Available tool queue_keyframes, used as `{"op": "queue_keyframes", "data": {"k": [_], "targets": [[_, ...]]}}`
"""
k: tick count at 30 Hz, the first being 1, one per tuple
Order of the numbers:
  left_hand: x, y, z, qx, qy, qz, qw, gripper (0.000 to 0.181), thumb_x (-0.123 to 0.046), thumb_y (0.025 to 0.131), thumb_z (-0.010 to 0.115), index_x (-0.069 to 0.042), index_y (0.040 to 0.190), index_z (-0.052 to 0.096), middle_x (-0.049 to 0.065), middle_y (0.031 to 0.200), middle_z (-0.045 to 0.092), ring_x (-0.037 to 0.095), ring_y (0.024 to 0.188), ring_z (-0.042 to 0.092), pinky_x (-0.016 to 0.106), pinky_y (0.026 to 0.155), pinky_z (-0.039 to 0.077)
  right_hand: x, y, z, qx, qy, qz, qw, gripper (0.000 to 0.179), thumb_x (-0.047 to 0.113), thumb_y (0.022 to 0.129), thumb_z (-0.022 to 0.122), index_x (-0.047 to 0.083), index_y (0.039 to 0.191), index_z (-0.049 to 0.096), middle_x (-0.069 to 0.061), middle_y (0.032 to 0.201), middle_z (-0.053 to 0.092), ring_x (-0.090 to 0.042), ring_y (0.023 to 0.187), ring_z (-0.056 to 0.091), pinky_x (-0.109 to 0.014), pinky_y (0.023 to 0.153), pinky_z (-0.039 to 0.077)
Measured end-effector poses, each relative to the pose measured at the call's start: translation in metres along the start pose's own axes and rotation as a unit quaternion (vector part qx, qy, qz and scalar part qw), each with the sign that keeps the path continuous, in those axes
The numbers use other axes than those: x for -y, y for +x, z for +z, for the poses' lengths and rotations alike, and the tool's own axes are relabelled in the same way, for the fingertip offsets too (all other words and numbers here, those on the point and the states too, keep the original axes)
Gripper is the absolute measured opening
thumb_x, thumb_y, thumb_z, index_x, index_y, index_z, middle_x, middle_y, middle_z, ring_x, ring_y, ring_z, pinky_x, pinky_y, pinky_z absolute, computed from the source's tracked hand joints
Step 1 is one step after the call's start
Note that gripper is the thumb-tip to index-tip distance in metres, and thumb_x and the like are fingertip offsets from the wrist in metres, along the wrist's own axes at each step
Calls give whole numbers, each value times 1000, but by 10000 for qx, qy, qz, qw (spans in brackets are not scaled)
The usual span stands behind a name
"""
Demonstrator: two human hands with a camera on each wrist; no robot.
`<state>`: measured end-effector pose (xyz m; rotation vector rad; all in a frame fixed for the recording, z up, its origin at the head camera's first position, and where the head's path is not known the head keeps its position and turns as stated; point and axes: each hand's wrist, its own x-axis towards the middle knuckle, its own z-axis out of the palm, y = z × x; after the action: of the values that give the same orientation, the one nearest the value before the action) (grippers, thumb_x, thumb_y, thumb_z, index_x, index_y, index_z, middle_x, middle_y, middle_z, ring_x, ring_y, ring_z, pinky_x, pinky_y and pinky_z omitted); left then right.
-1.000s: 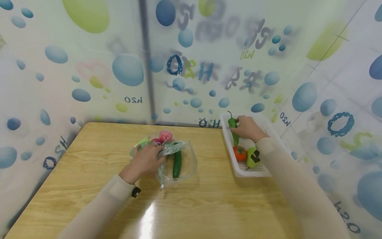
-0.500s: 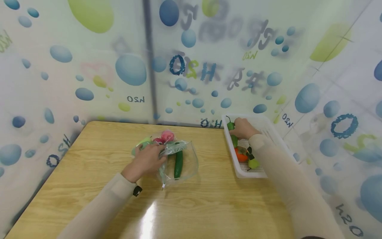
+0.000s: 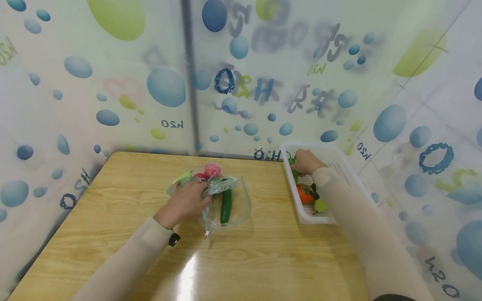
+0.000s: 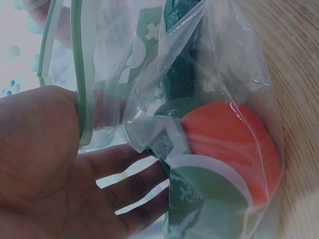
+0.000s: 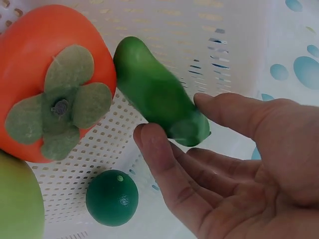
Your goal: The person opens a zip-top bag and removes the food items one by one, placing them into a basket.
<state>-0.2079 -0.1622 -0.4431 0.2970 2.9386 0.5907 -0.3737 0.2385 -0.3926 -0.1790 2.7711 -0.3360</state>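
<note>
On the table's left half lies a clear zip bag (image 3: 241,200) with green trim. A dark green cucumber (image 3: 226,207) shows through it, and the left wrist view shows an orange-red round thing (image 4: 229,144) behind its plastic. My left hand (image 3: 186,200) holds the bag near its mouth; several fingers lie fairly straight against the plastic. At right, inside the white basket (image 3: 296,209), my right hand (image 3: 306,162) pinches a green pepper (image 5: 154,89) between thumb and fingers. Beside it sit a persimmon (image 5: 55,84), a yellow-green pear (image 3: 321,205) and a small dark green ball-shaped fruit (image 5: 112,197).
A pink round fruit (image 3: 212,170), a dark red one and a light green thing are bunched at the bag's far side, partly behind plastic. The wooden table (image 3: 263,259) ends at a patterned wall (image 3: 132,83). The basket stands close to the right wall.
My right hand has lowered the green pepper into the basket, near the persimmon. The left hand stays on the bag. The head view has shifted slightly.
</note>
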Motion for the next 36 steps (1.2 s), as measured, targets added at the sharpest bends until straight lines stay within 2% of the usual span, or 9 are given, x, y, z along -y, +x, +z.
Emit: {"op": "queue_keyframes", "data": {"k": [5,8,11,14,17,20,23,28,36], "targets": [[-2,0,-1,26,5,-5,10000,52,-33,116,67,-9,162,67,21,164,69,48,155,62,89,134,21,-2,-6,-3,-165,-15,-142,9998,59,19,115,68,-19,159,55,-35,139,73,-20,79,71,-33,81,63],[-2,1,-1,23,-8,-24,10000,52,-33,116,67,-10,162,67,21,163,69,48,155,62,89,134,21,-3,-8,-5,-374,62,-271,9989,61,18,114,68,-19,161,53,-39,150,68,-23,81,74,-38,86,65],[-1,2,0,2,-8,-30,10000,52,-33,115,68,-10,161,68,21,161,71,48,153,63,89,134,21,-2,-11,-7,-588,64,-340,9977,59,17,114,67,-18,159,55,-40,155,66,-33,98,79,-48,99,68],[-1,2,0,-15,-23,-10,10000,52,-33,115,68,-10,161,68,21,160,71,48,153,64,89,134,21,2,-17,-9,-786,5,-372,9962,56,17,114,66,-16,158,57,-39,157,65,-45,125,76,-59,117,62],[-2,1,-1,-41,-108,1,9999,52,-33,114,69,-10,161,69,22,161,71,48,153,63,90,133,20,8,-25,-9,-938,52,-459,9945,53,17,115,65,-14,158,59,-38,156,67,-49,137,71,-63,122,58],[-1,0,-2,-102,-224,19,9997,52,-32,113,70,-9,160,69,22,160,71,49,152,63,90,133,20,17,-36,-7,-1073,169,-679,9918,48,16,117,66,-14,154,63,-36,145,75,-47,129,78,-59,110,65],[0,0,-2,-188,-324,50,9993,52,-31,113,71,-8,159,70,22,158,71,50,151,62,91,131,20,29,-51,-3,-1271,192,-997,9867,41,16,117,67,-13,146,69,-32,127,82,-42,110,84,-53,95,69],[2,-1,-1,-377,-307,103,9988,52,-32,112,73,-9,159,70,24,162,68,54,156,56,92,129,25,52,-74,7,-1504,312,-1388,9783,27,16,114,72,-6,130,76,-22,106,85,-27,81,78,-39,71,63],[0,-4,-4,-688,-374,82,9969,63,-33,107,76,-3,161,66,32,175,51,65,162,42,92,126,33,89,-105,25,-1659,235,-2279,9592,19,16,112,77,1,124,81,-13,100,86,-17,76,76,-33,69,63]]}}
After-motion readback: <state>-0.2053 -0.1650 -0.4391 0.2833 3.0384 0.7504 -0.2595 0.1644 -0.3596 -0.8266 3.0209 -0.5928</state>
